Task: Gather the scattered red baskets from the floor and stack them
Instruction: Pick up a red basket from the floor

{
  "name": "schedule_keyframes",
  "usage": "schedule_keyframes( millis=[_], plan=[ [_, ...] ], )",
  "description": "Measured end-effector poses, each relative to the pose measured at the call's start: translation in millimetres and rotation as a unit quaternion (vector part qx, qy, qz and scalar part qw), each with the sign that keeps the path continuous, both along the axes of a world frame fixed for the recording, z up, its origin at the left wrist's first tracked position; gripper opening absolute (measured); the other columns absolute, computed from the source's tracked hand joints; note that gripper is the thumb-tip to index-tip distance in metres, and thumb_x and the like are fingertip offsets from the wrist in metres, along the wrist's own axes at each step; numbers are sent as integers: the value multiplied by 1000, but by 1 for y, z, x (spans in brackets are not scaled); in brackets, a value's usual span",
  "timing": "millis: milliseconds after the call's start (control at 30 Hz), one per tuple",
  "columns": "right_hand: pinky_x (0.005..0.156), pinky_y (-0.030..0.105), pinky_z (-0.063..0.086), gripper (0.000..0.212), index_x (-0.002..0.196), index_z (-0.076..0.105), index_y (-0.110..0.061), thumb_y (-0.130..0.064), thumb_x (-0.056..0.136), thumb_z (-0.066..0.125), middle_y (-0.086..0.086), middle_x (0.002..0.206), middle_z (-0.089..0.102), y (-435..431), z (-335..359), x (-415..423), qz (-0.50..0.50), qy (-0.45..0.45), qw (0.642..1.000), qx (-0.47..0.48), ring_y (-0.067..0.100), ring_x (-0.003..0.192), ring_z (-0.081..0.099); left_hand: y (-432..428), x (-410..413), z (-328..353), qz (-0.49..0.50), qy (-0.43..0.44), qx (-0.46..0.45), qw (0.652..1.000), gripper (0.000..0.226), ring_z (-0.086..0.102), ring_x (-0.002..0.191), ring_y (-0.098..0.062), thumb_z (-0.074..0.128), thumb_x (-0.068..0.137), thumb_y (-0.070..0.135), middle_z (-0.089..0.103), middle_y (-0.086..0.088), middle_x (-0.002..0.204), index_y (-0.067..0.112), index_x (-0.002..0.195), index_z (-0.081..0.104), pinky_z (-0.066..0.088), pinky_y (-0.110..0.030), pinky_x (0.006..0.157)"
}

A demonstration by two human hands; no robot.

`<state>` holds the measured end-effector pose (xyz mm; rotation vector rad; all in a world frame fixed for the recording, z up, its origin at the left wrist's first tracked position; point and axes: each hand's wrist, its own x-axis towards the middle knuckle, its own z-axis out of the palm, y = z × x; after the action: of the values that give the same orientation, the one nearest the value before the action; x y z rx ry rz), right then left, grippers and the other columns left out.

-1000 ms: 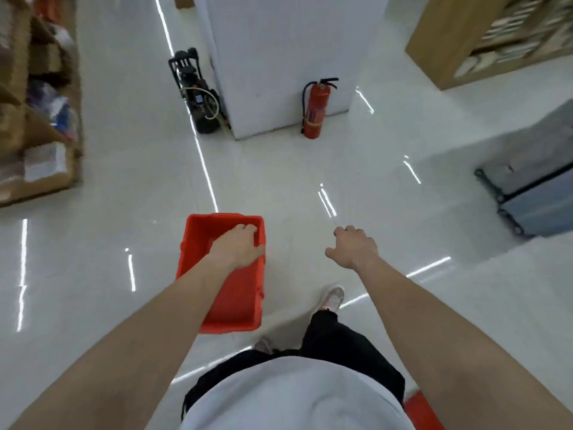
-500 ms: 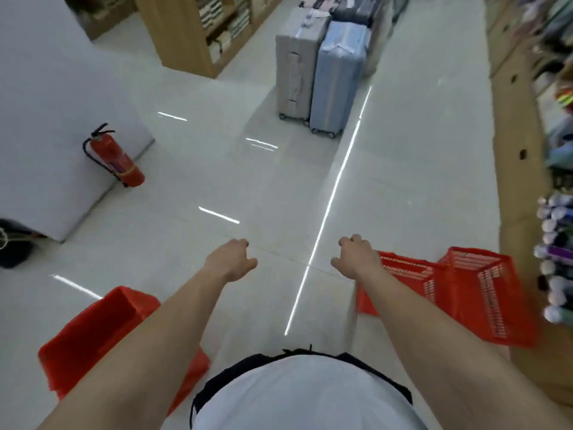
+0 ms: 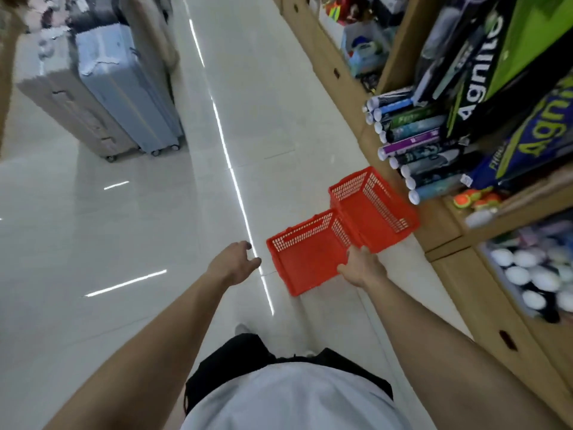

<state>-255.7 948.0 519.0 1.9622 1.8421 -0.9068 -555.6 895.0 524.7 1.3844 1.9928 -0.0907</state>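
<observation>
Single head view, looking steeply down over aisle floor [image 3: 130, 243].

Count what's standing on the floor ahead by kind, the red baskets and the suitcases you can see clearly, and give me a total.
Red baskets: 2, the near basket by the right hand and the far basket beyond it.
Suitcases: 2 clear, the grey suitcase and the blue suitcase; any behind are too blurred to count.
Total: 4

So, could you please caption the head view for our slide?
Right hand at the rim of the near red basket, second red basket behind it by the shelves, left hand open.
</observation>
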Motion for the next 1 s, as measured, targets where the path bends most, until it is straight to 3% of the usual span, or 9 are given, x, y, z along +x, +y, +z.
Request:
schedule_keyframes(
  millis=[333, 533, 733, 1000],
  plan=[
    [96, 44, 46, 56, 137, 47, -14, -40, 88, 54, 14, 135, 46, 62, -23, 8, -180, -18, 982, -48, 36, 121, 49, 136, -23, -63, -116, -20, -64, 991, 59, 54, 121, -27, 54, 93, 47, 54, -9, 139, 14, 141, 46, 47, -42, 97],
    [96, 42, 45, 58, 140, 48, -18, -43, 88, 58, 8, 138, 47, 130, -66, -19, -236, 57, 970, -31, 30, 120, 53, 184, -44, -104, -128, 16, -88, 988, 57, 54, 121, -28, 52, 93, 41, 52, -10, 140, 13, 143, 42, 48, -42, 96],
    [92, 40, 44, 55, 137, 51, -17, -40, 87, 59, 8, 135, 51, 187, -184, -6, -216, 59, 972, -70, 30, 118, 55, 221, -36, -193, -21, -2, -88, 996, 55, 56, 119, -26, 54, 93, 38, 55, -11, 137, 12, 141, 45, 47, -42, 96],
    [94, 43, 46, 54, 137, 51, -14, -36, 89, 60, 12, 133, 54, 252, -399, 61, -215, 24, 975, -50, 34, 118, 55, 241, -12, -395, 69, 13, -101, 992, 65, 57, 119, -29, 59, 93, 42, 54, -15, 139, 7, 145, 39, 46, -42, 96]
  ],
)
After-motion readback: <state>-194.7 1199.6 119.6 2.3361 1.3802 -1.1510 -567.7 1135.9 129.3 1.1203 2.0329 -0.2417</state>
